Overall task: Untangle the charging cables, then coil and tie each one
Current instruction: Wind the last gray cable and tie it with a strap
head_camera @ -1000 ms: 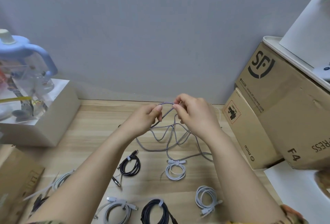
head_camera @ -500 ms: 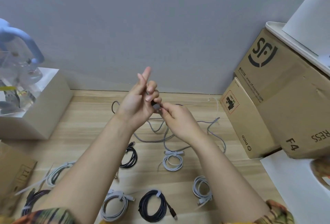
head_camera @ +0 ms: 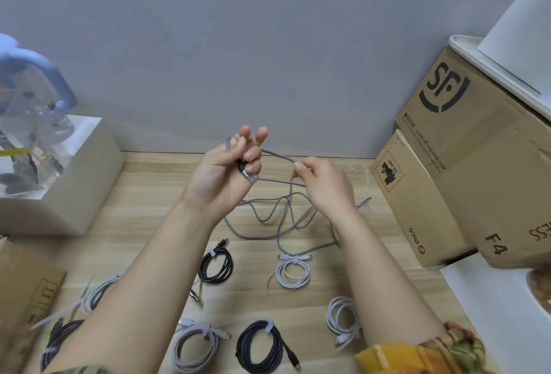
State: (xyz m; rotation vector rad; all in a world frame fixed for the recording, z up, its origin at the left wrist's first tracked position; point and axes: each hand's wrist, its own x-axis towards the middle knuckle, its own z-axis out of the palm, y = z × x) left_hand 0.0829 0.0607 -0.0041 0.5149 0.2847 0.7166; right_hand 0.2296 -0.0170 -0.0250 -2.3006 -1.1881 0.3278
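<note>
Wood-grain worktop [head_camera: 155, 195], pale laminate, carrying all items listed.

Cardboard cartons: 2 at right, a large SF-marked carton [head_camera: 477, 147] stacked over a smaller PICO-marked carton [head_camera: 417, 203]. 1 more brown box edge [head_camera: 26, 293] at lower left.

White block [head_camera: 65, 183], 1, at left, with a clear jug with blue handle [head_camera: 32, 96] standing on it.

Hands: 2. Left hand [head_camera: 226, 171] raised, its lower fingers curled round the USB plug end [head_camera: 249, 175] of the grey braided cable [head_camera: 268, 218], the other fingers straight and spread upward with the cable running over them. Right hand [head_camera: 322, 183] pinches the same cable just beside the left, a short taut span between them.

Grey braided cable: 1, loose, its slack lying in open loops on the worktop behind and below the hands, not yet tied.

Finished coils, tied with straps: 2 black coils [head_camera: 216, 265] [head_camera: 259, 347], 3 white coils [head_camera: 293, 272] [head_camera: 343, 321] [head_camera: 195, 344]. Further bundle [head_camera: 98, 291] at left and a dark bundle [head_camera: 59, 341] at lower left, partly hidden by the left arm; count there uncertain.

Step in hand, judged: first turns of coiling the grey cable around the left fingers. Next move calls for the right hand to feed slack in even loops without snagging the loose loops, then a strap.
</note>
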